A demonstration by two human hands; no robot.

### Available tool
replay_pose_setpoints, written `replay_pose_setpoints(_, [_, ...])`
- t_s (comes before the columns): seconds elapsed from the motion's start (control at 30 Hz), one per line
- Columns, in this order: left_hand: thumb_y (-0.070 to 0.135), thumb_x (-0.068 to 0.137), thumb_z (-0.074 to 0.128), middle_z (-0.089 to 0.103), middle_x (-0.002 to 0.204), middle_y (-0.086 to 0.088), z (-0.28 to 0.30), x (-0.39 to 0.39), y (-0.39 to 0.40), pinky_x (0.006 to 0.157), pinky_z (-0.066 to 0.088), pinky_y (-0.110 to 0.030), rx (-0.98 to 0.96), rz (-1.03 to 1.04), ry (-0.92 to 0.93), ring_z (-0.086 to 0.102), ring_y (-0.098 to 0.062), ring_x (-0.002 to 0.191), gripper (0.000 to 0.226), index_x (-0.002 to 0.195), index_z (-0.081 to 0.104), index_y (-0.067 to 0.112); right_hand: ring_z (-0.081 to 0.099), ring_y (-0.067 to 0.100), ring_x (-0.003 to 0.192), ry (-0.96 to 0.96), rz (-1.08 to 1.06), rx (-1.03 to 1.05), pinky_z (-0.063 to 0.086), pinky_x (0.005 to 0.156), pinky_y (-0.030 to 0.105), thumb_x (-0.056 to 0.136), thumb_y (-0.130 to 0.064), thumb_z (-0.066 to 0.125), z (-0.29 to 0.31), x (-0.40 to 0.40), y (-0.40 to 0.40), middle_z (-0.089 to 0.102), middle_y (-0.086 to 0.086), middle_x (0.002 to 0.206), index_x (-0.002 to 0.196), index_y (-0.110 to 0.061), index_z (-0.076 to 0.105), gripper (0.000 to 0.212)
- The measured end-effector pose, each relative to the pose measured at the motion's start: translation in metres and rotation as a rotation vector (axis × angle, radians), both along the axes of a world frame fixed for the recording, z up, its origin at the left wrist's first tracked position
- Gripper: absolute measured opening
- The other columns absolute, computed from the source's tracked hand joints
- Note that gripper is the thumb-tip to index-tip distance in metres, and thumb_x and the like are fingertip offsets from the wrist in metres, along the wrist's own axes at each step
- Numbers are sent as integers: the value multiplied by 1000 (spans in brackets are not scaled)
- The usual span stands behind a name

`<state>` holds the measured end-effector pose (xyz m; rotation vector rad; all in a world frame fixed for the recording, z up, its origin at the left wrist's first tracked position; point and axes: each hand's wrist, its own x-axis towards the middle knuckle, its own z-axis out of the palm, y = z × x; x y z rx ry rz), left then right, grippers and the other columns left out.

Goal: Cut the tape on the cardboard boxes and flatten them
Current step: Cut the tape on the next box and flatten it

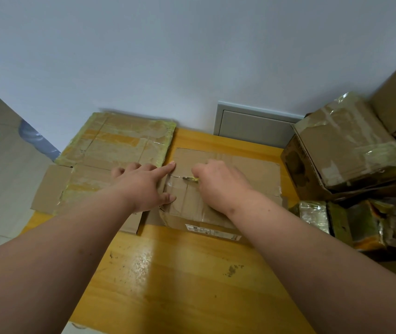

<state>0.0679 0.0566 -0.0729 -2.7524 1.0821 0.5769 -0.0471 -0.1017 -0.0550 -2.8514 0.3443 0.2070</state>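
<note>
Wooden desk [180,280] filled the lower frame. At centre, the left hand [144,186] lay spread on a taped cardboard box [240,169], while the right hand [221,182] gripped a cutter [191,178] at its seam. Flattened boxes [110,150] lay centre left; closed boxes [341,150] were stacked at right.

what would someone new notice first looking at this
First, the two bare forearms reaching to a taped cardboard box at the middle of the yellow wooden table. The right hand holds a small cutter at the box's top seam, while the left hand rests beside it with the index finger stretched out. Next come the flattened cardboard at the left and the heap of taped boxes at the right edge.
</note>
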Motion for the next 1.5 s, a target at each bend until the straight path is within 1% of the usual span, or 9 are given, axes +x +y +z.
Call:
replay_pose_setpoints(0.27, [80,83,41,34,155,9,0,0,0,109,18,-50,11,-7,0,24,-27,142,80,146,-5,61,55,27,78,11,-19,-13,50,67,38,90,-2,45,7,-21,-13,50,1,79,88,-19,54,20])
replay_pose_setpoints(0.33, [79,83,41,34,155,9,0,0,0,109,19,-49,14,-12,-4,25,-27,142,79,146,-4,61,55,27,77,22,-40,-18,48,63,36,89,-1,46,9,-26,-16,56,3,82,88,-19,56,21])
replay_pose_setpoints(0.53, [79,84,40,33,156,9,1,-1,-1,109,19,-50,34,-13,-13,26,-27,142,79,146,-5,61,51,22,70,49,-69,-36,35,53,30,90,-5,47,12,-34,-25,50,-1,77,87,-22,55,20])
replay_pose_setpoints(0.67, [79,84,39,33,156,9,2,-1,-1,109,19,-50,39,-16,-21,26,-26,142,78,146,-5,60,55,26,76,69,-85,-36,47,61,35,90,-8,48,13,-44,-34,55,1,81,88,-24,58,19])
replay_pose_setpoints(0.8, [78,85,41,32,155,10,3,-2,-2,108,20,-49,40,-18,-29,27,-26,141,79,148,-2,59,55,23,76,92,-109,-29,47,60,35,92,-11,47,16,-54,-45,54,-1,79,88,-26,59,20])
replay_pose_setpoints(0.97, [52,84,58,27,152,11,6,-21,-16,112,17,-52,-155,-173,-75,24,-23,140,79,144,7,60,53,21,75,81,-116,-36,41,57,32,93,-10,49,16,-55,-45,54,-2,80,92,-25,60,19])
replay_pose_setpoints(1.07, [72,79,48,18,156,9,0,-42,-33,114,16,-57,-148,-251,-10,15,-22,145,81,149,13,53,51,20,74,71,-120,-42,35,52,30,94,-11,51,15,-54,-45,50,-4,78,97,-25,61,18])
replay_pose_setpoints(1.17, [94,64,42,11,156,11,-3,-46,-35,112,21,-60,-91,-218,29,12,-20,146,100,150,15,50,47,19,72,67,-123,-60,30,50,29,94,-11,51,15,-58,-50,47,-5,76,99,-26,62,19])
replay_pose_setpoints(1.5, [88,55,62,14,154,12,13,-52,-42,106,36,-59,-22,-193,86,33,-21,139,110,147,24,43,39,13,62,108,-122,-105,26,46,27,96,-12,48,15,-80,-69,45,-6,74,102,-27,60,20])
